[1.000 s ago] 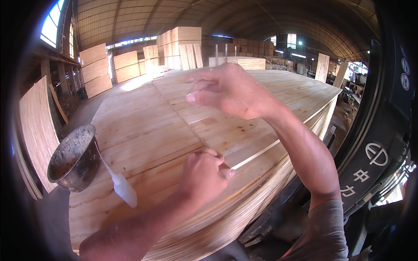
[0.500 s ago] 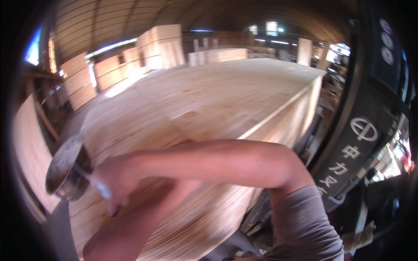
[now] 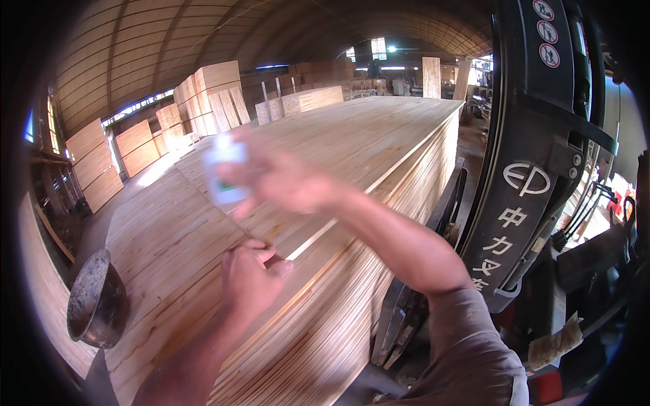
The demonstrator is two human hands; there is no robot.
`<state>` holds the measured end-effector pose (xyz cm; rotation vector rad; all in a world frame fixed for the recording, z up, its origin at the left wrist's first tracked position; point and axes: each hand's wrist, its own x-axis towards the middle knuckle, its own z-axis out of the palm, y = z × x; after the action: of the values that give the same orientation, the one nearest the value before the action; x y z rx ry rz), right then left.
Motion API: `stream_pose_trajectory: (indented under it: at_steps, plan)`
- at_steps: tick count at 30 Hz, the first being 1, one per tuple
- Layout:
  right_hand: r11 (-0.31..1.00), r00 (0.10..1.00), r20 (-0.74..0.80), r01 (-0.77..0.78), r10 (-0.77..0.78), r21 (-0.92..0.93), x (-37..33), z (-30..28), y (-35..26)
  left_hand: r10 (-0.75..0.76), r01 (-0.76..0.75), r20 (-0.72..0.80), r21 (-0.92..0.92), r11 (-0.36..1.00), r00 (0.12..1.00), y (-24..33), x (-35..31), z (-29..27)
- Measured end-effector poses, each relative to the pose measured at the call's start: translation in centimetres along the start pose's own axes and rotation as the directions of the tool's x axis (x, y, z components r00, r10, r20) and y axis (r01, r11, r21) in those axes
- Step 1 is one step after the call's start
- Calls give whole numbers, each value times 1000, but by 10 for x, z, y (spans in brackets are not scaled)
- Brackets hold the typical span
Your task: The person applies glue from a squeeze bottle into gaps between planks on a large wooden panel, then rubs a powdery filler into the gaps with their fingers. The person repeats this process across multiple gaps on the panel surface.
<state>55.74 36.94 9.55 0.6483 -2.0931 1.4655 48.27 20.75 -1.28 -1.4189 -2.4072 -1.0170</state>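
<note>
Right hand (image 3: 288,179) grips a blurred white object (image 3: 225,172) above the stacked boards (image 3: 169,237). Nearer me, the left hand (image 3: 250,281) is curled beside a pale strip (image 3: 313,238); I can't tell whether it holds anything. Far left sits a stained bowl (image 3: 105,311).

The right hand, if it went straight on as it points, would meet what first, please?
Beyond the white bottle in the right hand, the way looks free, perhaps until the board stacks; depth is unclear.
</note>
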Motion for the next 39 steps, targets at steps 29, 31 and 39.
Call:
stream_pose_trajectory:
  at_steps: [29,31,39]
  plan:
    - [478,987,156,150,-29,-866,-79,-75,5,-115,109,-45,-124,986,992,10,1,-2]
    - [458,986,164,156,-23,-875,-76,-73,5,-100,94,-48,-119,988,994,9,1,-1]
    - [438,983,167,119,71,-891,-73,-74,0,-123,120,-10,-147,982,992,9,2,-2]
